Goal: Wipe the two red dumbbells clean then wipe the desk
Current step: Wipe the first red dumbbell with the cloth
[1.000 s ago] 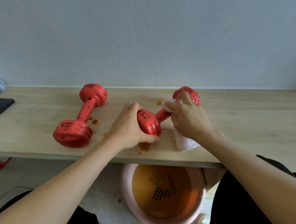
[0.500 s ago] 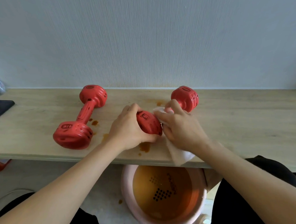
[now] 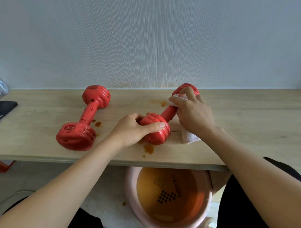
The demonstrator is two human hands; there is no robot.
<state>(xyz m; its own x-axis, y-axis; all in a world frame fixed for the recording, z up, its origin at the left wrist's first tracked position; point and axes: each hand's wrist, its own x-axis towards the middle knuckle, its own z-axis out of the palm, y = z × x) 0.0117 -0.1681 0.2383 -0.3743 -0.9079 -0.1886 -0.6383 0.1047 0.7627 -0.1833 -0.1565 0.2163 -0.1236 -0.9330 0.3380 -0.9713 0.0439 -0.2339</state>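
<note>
Right dumbbell (image 3: 165, 120) lying on the counter (image 3: 249, 120), angled near-left to far-right, near head by the front edge, far head toward the wall. Left hand (image 3: 135, 129) clamped over the near head, thumb across the top: firm grip, acts as the anchor. Right hand (image 3: 192, 110) wrapped round the bar just below the far head, holding a white paper towel (image 3: 178, 98) against it; tail of the towel hanging down to the counter behind the wrist.

To do this step well:
- Keep the left-hand grip tight so the bar cannot roll.
- Run the towel along the bar, then roll the dumbbell with the left hand to reach the underside.
- Work into the ribs and holes of the heads; likely where residue sits.
- Refold to a fresh face once stained.

Second dumbbell (image 3: 83, 121) further left, untouched, brown specks visible on bar and head. Brown spots (image 3: 148, 149) on the counter by both dumbbells; leave for the final counter wipe. Basin (image 3: 168, 198) of brownish water below the front edge; phone (image 3: 2, 108) far left, well apart.
</note>
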